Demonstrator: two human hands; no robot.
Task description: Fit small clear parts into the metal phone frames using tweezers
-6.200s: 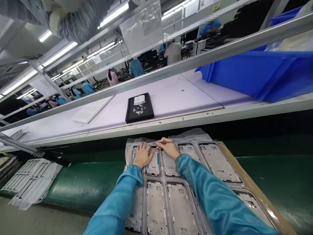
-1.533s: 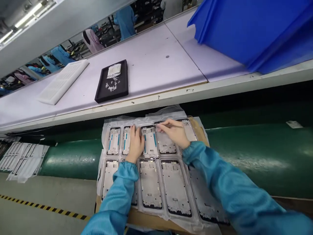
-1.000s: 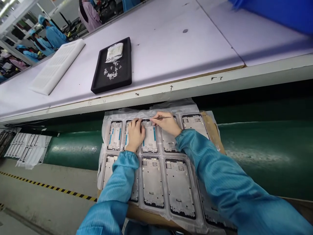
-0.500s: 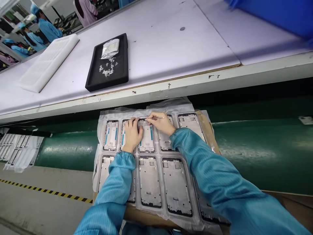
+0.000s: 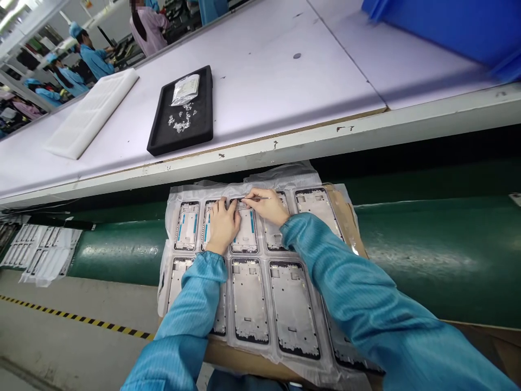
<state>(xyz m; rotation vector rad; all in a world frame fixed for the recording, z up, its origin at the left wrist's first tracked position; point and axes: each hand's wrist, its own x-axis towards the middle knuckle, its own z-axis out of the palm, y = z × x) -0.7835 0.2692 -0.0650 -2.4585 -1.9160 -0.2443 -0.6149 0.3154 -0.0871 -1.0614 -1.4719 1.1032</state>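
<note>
Several phone mid-frames sit in the pockets of a translucent plastic tray. My right hand pinches a slim metal tool that looks like tweezers, its tip at the top edge of one phone frame with blue strips. On that frame's upper left lies my left hand, fingers extended, covering part of it and of the neighbouring frame. Whatever is at the tool's tip is too small to make out. Frames in the nearer row, such as this larger one, show no blue strips.
Cardboard lies under the tray. Beyond it runs a pale workbench with a black tray of small clear pieces and a plastic bag, a white foam slab and a blue bin. Co-workers are far left.
The view has shifted slightly, so the bench items appear a little to one side. My left fingers have moved a bit towards the tool's tip; my right hand keeps its pinch.
</note>
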